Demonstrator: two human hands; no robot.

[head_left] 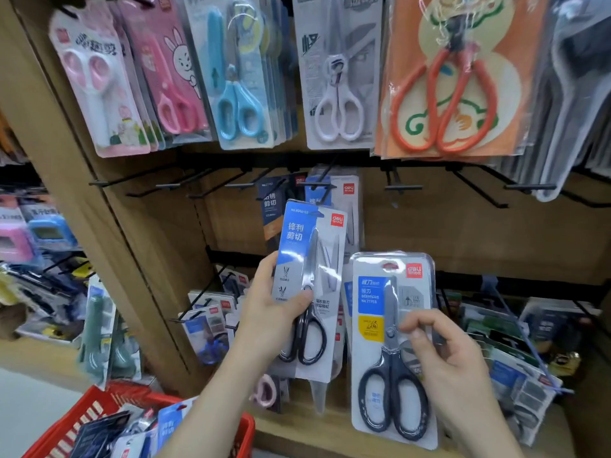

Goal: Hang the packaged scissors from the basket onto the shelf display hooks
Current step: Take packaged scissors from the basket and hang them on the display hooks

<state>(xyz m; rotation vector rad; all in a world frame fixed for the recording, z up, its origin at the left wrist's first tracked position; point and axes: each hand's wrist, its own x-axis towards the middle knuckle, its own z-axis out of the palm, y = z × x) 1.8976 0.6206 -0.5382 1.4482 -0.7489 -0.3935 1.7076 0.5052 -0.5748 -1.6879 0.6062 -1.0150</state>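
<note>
My left hand (271, 309) grips a blue-and-grey pack of black-handled scissors (309, 259), held upright just below a black display hook (319, 186) on which similar packs hang. My right hand (443, 355) pinches a second pack (390, 385) with dark-handled scissors and a blue and yellow label, lower and to the right. The red basket (109, 404) sits at the bottom left with several more packs inside.
The upper row holds hung packs of pink, blue, white and red scissors (439, 94). Several bare black hooks (403, 186) jut out along the middle row. The wooden shelf post (109, 226) stands on the left, and more packaged goods fill the lower shelf.
</note>
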